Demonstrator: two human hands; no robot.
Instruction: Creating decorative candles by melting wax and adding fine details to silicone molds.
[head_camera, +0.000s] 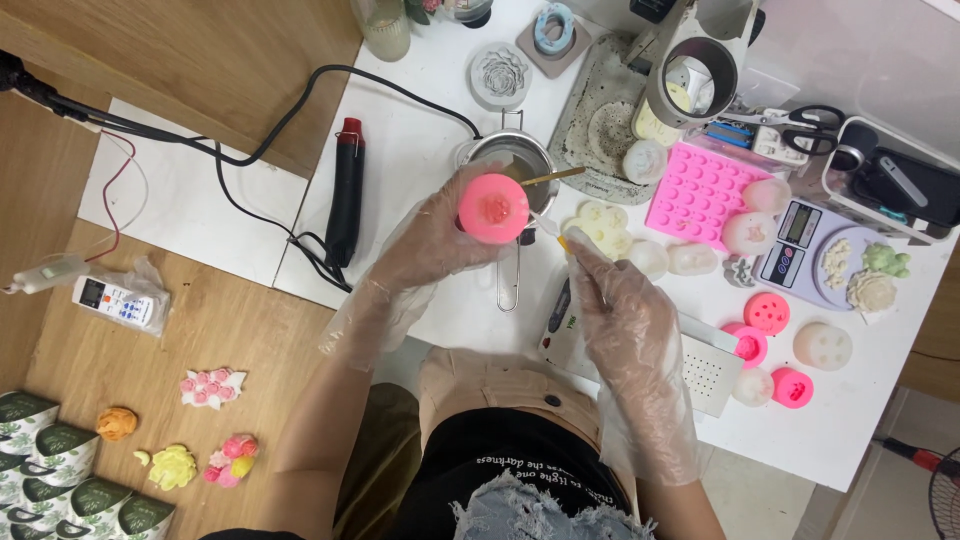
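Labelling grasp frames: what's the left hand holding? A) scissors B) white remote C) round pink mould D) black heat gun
C: the gloved left hand grips the round pink mould above the small metal pot, while the black heat gun lies untouched on the white table.

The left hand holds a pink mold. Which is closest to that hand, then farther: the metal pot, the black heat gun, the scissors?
From the left hand:
1. Metal pot, just behind it.
2. Black heat gun, off to its left.
3. Scissors, far right, near the table's back.
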